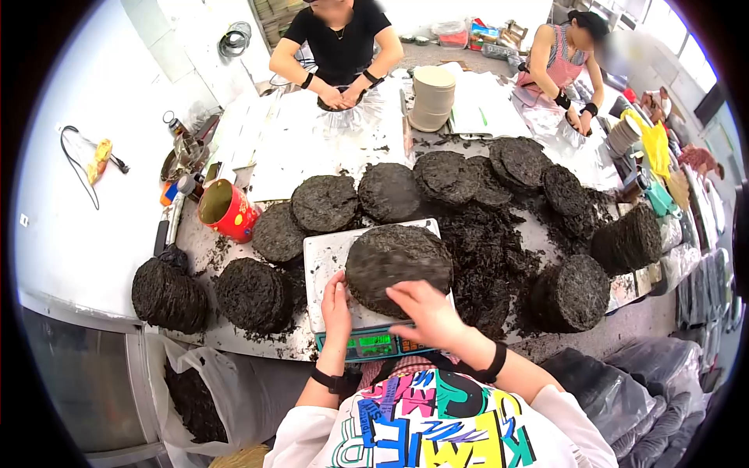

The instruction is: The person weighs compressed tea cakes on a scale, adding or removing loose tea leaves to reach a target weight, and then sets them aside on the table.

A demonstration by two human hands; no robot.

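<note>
A dark round cake of dried, shredded material (399, 261) lies on the white plate of a digital scale (318, 269). My left hand (336, 308) is upright at the cake's left edge, fingers extended and together, holding nothing. My right hand (427, 310) is over the cake's lower right part, fingers spread and slightly blurred by motion. Below the plate, the scale's green display is lit between my wrists. Loose dark flakes (480, 269) are heaped just right of the scale.
More dark discs (324, 203) curve behind the scale, with thick stacks at left (253, 295) and right (573, 292). A red can (228, 210) stands at left. Two people work across the table, beside a pale stack (431, 99). An open bag (199, 394) is below left.
</note>
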